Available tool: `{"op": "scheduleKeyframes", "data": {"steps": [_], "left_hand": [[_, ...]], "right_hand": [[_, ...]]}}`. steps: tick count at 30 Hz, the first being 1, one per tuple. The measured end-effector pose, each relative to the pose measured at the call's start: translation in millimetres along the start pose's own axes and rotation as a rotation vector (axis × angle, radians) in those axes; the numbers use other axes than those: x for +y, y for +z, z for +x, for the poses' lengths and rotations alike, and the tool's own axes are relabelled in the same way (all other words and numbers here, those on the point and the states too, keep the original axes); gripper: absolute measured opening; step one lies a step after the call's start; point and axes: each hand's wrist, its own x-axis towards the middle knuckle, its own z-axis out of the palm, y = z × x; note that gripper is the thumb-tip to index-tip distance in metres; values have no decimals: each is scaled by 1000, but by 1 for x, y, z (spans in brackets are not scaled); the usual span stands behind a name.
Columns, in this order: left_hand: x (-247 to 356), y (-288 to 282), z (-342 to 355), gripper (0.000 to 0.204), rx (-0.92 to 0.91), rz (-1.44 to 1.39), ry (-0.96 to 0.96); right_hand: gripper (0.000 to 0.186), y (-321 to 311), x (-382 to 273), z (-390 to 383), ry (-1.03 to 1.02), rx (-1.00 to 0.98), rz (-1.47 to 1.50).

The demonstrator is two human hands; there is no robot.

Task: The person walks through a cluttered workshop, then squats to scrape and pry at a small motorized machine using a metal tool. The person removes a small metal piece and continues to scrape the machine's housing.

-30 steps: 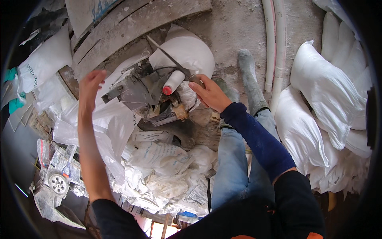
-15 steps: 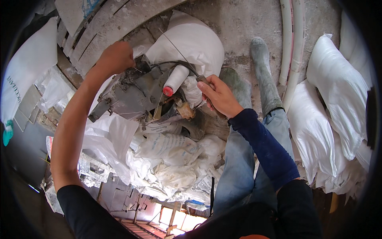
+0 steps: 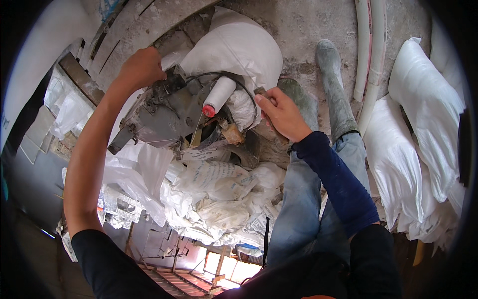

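Observation:
A grey bag-sewing machine lies tilted on white plastic sacks. Strapped across it is a spool of white thread with a red end, and loose thread strands run over the body. My left hand is at the machine's upper end, its fingers closed beside a dark metal block; what they pinch, if anything, is hidden. My right hand is wrapped round the brown handle of a tool with a long thin shaft, which points up and left in front of a full white sack.
Crumpled white sacks lie below the machine. Filled white sacks are stacked at the right, beside two white pipes. My rubber boots stand on the dusty floor. A big white sack fills the upper left.
My right hand has shifted slightly right, and the tool's shaft has swung a little to the right. My left hand stays at the machine's end. The white sack at far left has shifted upward.

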Motion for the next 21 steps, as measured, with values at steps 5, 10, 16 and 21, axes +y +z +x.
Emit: {"op": "scheduleKeyframes", "data": {"steps": [5,10,16,21], "left_hand": [[-15,6,0,22,28,-122,146],[-19,7,-19,22,-17,-332,103],[-30,18,-31,23,72,-484,114],[-33,27,-34,20,98,-607,91]], "right_hand": [[35,13,-2,1,-105,-125,-122],[34,29,-16,2,41,-165,21],[32,52,-10,21,-194,-194,-161],[36,62,-6,32,-286,-192,-285]]}}
